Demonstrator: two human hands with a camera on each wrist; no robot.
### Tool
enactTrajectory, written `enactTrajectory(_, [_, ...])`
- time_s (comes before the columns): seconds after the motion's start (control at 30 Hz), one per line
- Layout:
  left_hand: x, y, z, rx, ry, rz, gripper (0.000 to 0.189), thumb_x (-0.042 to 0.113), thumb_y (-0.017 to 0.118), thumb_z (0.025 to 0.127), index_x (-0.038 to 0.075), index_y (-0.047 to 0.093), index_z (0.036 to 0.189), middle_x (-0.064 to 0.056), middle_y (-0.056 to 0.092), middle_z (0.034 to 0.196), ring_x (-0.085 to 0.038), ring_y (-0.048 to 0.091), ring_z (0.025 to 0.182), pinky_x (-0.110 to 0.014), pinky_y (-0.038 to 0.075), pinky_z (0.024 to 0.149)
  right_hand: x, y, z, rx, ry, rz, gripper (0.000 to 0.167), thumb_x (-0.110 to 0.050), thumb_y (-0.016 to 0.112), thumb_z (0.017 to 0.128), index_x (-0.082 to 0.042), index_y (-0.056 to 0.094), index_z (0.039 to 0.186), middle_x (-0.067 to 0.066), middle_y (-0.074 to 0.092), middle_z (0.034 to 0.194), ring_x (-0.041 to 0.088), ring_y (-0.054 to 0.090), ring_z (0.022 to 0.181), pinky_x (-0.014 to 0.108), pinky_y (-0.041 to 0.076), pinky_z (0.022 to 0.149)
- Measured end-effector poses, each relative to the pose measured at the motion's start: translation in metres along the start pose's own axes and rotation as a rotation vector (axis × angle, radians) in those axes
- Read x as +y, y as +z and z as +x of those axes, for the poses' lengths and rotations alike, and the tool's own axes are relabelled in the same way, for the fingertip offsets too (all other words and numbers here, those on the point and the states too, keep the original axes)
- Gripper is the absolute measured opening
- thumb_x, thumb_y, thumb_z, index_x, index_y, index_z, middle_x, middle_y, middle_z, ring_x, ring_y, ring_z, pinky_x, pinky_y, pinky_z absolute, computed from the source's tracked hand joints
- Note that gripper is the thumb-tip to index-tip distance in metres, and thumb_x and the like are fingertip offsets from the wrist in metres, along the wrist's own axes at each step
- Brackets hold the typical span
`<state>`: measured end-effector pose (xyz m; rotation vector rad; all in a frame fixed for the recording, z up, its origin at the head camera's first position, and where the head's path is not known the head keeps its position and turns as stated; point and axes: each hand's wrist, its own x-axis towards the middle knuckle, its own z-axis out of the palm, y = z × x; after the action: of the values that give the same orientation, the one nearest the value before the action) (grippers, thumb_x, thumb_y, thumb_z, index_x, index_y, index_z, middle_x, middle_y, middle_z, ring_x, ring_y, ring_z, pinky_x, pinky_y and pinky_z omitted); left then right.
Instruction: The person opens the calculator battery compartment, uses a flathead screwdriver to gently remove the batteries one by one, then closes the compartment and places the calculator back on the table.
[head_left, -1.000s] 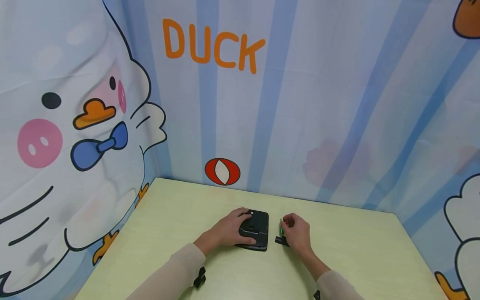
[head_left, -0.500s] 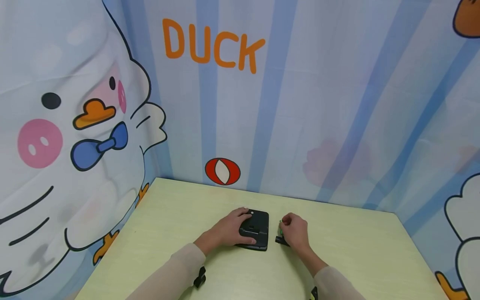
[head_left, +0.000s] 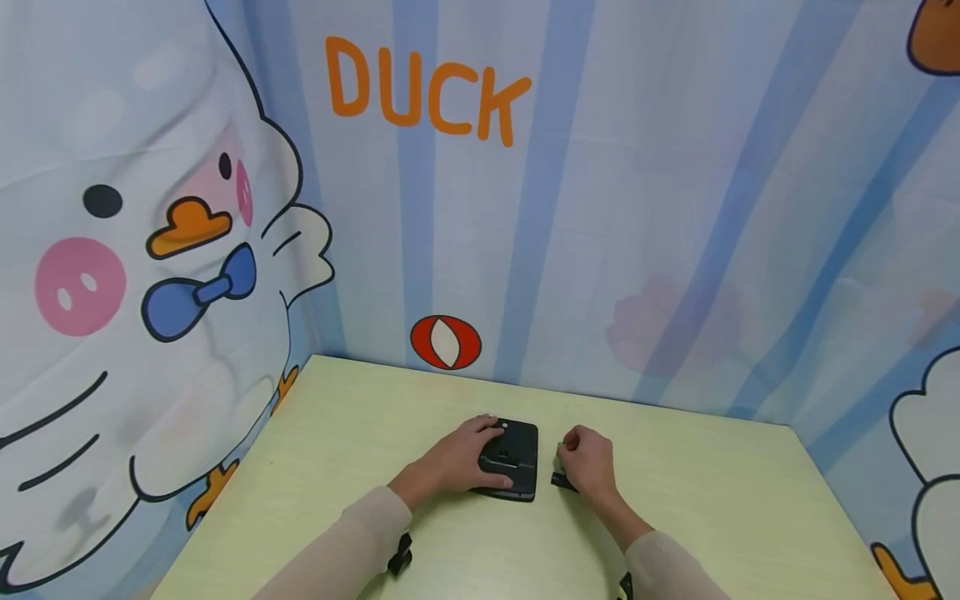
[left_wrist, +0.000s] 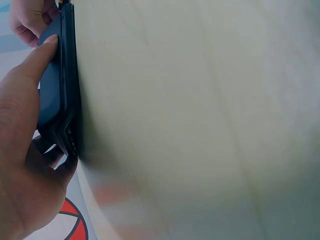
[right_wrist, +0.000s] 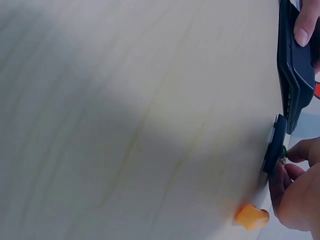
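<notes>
On the table, my left hand (head_left: 453, 458) grips a black device (head_left: 521, 454) that looks like a calculator lying back side up. In the left wrist view, the thumb (left_wrist: 44, 52) lies across its back and the fingers hold its far edge. Just to the right, my right hand (head_left: 591, 462) pinches a small green battery (right_wrist: 283, 152), mostly hidden by the fingertips. Below those fingers is a small black cover (head_left: 564, 482), apart from the device in the head view. Whether the battery touches the cover cannot be made out.
The pale yellow table (head_left: 720, 483) meets a printed fabric backdrop (head_left: 660, 208) along its back edge. Duck figures and a red ball (head_left: 446, 342) are printed on that cloth. Black straps (head_left: 401, 556) show at the wrists.
My right hand has shifted slightly left, and the green battery, plainer a second ago, is now mostly covered by the fingers. The left hand and the black device stay put.
</notes>
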<state>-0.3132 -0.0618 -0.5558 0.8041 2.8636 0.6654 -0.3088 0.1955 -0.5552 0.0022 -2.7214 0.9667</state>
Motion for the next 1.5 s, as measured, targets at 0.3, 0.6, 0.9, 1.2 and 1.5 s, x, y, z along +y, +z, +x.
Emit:
enactTrajectory(0.3, [0.002,-0.002,-0.001,0.002,0.002,-0.011,0.094,0.070,0.075,0.087,0.016,0.050,0.160,-0.004,0.036,0.169,-0.026,0.034,0.156,-0.046,0.040,0.120,0.001,0.000,-0.001,0.009,0.001,0.002,0.003,-0.002,0.075,0.088,0.000,0.072,0.089,0.007,0.069,0.081,0.022,0.064,0.076,0.042,0.056,0.073])
enactTrajectory(0.6, [0.002,0.000,-0.002,-0.001,0.002,-0.006,0.094,0.070,0.075,0.087,0.015,0.050,0.159,-0.004,0.037,0.169,-0.026,0.034,0.156,-0.046,0.040,0.120,0.003,0.000,-0.001,0.007,0.041,0.019,0.005,-0.005,0.075,0.089,0.000,0.073,0.090,0.007,0.070,0.082,0.023,0.065,0.077,0.043,0.057,0.075])
enactTrajectory(0.9, [0.001,0.000,0.000,0.005,0.005,-0.002,0.094,0.071,0.075,0.087,0.016,0.050,0.159,-0.004,0.037,0.169,-0.026,0.033,0.156,-0.046,0.041,0.120,-0.003,-0.012,-0.001,-0.079,0.108,0.064,0.013,-0.010,0.074,0.093,0.001,0.072,0.097,0.009,0.069,0.087,0.023,0.063,0.079,0.039,0.056,0.071])
enactTrajectory(1.2, [-0.001,0.000,0.001,0.003,0.006,-0.001,0.094,0.071,0.075,0.087,0.016,0.050,0.159,-0.004,0.037,0.169,-0.025,0.032,0.157,-0.046,0.040,0.121,-0.005,-0.016,-0.004,-0.117,0.117,0.095,0.019,-0.013,0.073,0.094,0.004,0.071,0.102,0.010,0.069,0.091,0.022,0.064,0.082,0.037,0.056,0.071])
enactTrajectory(1.5, [0.000,0.000,0.001,0.001,0.014,0.002,0.093,0.068,0.076,0.087,0.015,0.051,0.159,-0.005,0.037,0.169,-0.026,0.033,0.156,-0.046,0.039,0.121,-0.009,-0.021,-0.013,-0.123,0.070,0.083,0.018,-0.009,0.073,0.091,0.005,0.071,0.102,0.009,0.069,0.090,0.022,0.064,0.082,0.036,0.055,0.072])
